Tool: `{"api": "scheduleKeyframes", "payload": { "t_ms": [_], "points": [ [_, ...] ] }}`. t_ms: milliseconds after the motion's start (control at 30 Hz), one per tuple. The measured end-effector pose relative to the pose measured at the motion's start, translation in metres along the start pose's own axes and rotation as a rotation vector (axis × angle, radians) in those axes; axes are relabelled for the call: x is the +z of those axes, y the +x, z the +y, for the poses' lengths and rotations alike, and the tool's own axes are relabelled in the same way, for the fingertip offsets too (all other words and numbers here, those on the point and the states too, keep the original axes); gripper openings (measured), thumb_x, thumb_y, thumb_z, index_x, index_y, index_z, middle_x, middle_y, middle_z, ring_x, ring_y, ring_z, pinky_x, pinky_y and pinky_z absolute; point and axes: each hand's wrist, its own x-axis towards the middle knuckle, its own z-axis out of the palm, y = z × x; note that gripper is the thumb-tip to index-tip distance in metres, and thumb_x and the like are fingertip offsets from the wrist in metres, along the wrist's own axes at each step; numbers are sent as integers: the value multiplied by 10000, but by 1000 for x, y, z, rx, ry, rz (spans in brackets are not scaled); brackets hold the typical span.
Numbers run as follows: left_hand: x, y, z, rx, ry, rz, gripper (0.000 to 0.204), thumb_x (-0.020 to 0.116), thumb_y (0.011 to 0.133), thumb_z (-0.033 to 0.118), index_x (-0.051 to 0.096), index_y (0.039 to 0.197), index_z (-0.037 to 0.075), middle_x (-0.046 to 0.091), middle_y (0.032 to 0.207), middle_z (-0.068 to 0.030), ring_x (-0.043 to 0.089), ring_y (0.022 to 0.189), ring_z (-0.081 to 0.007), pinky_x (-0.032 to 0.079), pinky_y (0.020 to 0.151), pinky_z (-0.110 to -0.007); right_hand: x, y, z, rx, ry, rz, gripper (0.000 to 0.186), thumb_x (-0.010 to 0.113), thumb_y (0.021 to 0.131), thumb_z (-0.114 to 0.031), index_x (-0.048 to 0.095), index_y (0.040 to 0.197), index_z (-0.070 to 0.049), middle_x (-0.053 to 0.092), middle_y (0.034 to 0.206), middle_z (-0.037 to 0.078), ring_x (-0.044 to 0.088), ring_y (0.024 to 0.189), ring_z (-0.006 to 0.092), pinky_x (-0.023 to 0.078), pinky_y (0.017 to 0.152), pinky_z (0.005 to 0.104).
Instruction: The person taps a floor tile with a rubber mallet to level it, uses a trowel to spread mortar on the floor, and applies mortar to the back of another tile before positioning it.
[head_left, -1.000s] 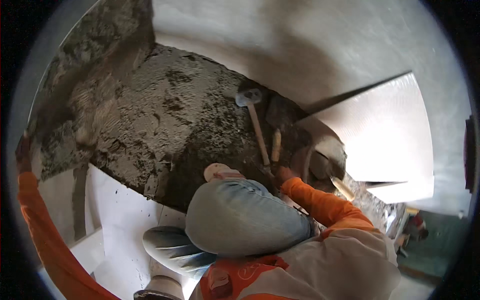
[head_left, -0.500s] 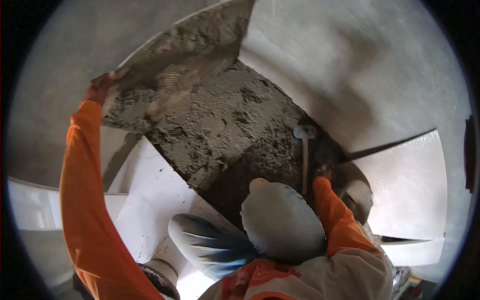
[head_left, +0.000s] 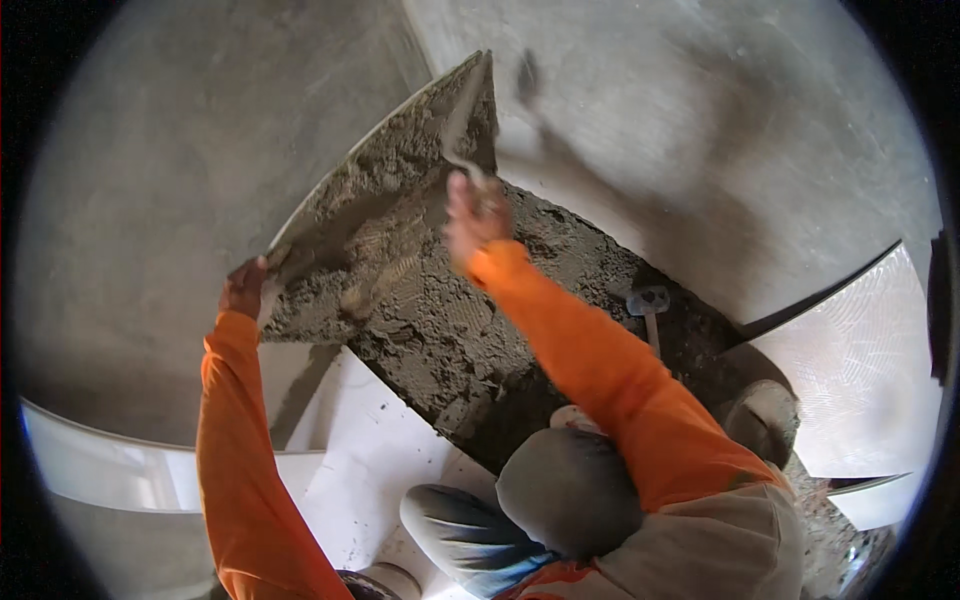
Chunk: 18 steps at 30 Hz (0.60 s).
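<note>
My left hand (head_left: 243, 288) grips the left edge of a large tile (head_left: 370, 180), which is tilted up with its mortar-smeared back toward me. In my right hand (head_left: 477, 217), slightly blurred, is a trowel (head_left: 461, 125); its blade lies at the upper right part of that coated back. Below the tile spreads a rough bed of wet grey mortar (head_left: 440, 335). On the bed's right side rests a mallet (head_left: 649, 300) with a pale head, its handle partly hidden by my right arm.
Light laid tiles (head_left: 350, 470) border the mortar at lower left. A mortar-stained bucket (head_left: 768, 415) stands at right, beside a leaning tile (head_left: 850, 360) with a ridged face. Grey walls (head_left: 800, 130) rise behind. My knees are close to the bed's near edge.
My right hand has come up from beside the bucket to the tile's back, now with the trowel in it. The view has shifted; my left hand still holds the tile's edge.
</note>
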Motion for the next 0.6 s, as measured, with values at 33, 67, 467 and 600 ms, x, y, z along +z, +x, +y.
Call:
{"api": "scheduleKeyframes", "payload": {
  "t_ms": [33, 67, 467, 600],
  "points": [
    [-3, -4, 7, 11, 25, -2, 507, 524, 846, 459, 603, 1043, -2, 612, 889, -87, 530, 845, -168, 410, 807, -309, 30, 19, -8, 0, 22, 38, 754, 479, 820, -584, 307, 1334, -58, 551, 823, 98, 538, 619, 143, 478, 511, 284],
    [3, -9, 15, 9, -4, 19, 485, 530, 850, 442, 608, 1028, -3, 605, 857, -69, 521, 822, -151, 412, 786, -296, 47, 30, -5, 1, 29, 67, 758, 452, 831, -589, 305, 1334, -42, 550, 819, 108, 539, 625, 145, 478, 518, 286],
    [-21, -12, 8, 31, -87, -18, 396, 542, 876, 384, 611, 928, -3, 519, 771, 40, 395, 702, -57, 353, 614, -205, 46, 47, 56, 199, -318, 24, 637, 392, 897, -450, 373, 1253, 78, 588, 827, 233, 584, 779, 351, 465, 667, 421],
    [10, -14, 21, 42, -142, 59, 424, 553, 867, 396, 611, 1005, -1, 580, 848, 15, 481, 776, -78, 410, 712, -235, 20, 61, 170, 671, -508, 86, 614, 374, 889, -476, 449, 1184, 57, 569, 1025, 249, 556, 960, 385, 446, 826, 426]
  ]
}}
